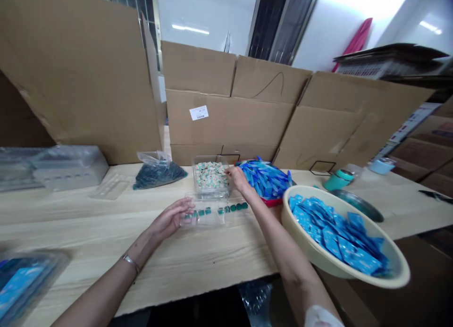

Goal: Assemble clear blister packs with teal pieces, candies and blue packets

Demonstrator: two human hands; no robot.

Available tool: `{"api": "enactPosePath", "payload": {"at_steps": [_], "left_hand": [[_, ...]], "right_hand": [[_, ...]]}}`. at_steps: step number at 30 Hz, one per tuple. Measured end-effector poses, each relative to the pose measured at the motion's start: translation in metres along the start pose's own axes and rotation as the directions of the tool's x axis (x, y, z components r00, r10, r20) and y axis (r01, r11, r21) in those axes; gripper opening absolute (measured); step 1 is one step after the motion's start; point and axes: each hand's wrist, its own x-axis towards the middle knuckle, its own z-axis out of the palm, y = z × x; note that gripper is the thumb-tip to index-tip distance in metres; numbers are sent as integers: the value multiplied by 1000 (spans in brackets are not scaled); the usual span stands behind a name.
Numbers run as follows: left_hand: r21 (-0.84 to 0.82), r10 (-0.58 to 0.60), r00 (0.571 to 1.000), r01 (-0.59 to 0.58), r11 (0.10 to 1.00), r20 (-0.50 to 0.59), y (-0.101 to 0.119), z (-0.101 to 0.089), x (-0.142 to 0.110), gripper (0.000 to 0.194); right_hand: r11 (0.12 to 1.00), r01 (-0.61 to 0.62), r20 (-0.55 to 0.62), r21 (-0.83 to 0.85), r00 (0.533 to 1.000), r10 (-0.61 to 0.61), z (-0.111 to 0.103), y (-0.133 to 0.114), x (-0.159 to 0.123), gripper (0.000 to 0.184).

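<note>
Bare forearms (283, 242), 5 and 7 o'clock, flank clear oblong plastic tray (213, 218), presumably light, flexible, best held at ends; left hand (171, 218), fingers apart; right hand (238, 179), closure unclear.

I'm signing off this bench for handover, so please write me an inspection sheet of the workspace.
Surface: pale wood-grain table.
Job's things: clear tray with green pieces; clear box of small pale pieces.
Clutter: cream basin of blue packets; bag of dark material; teal container.
Hands: left hand at the tray's left end; right hand at the box's right edge, grip unclear.
Cables: none certain; thin dark line on cardboard.
Surroundings: cardboard panels, pink cloth.
</note>
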Motion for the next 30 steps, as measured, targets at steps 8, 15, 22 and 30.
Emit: {"api": "enactPosePath", "payload": {"at_steps": [8,15,22,30], "left_hand": [[-100,-21,999,24,995,28,-9,5,-3,28],[-137,-20,1000,23,990,18,-9,0,-1,26],[-166,-46,998,52,985,43,-8,2,-2,24],[-178,-61,998,66,982,35,-6,2,-2,24]], "right_hand": [[958,58,173,-282,985,-8,24,9,50,16],[919,86,222,-385,975,1,34,0,64,18],[915,115,245,-387,969,-18,44,9,70,19],[977,7,143,-214,989,24,32,7,66,24]]}}
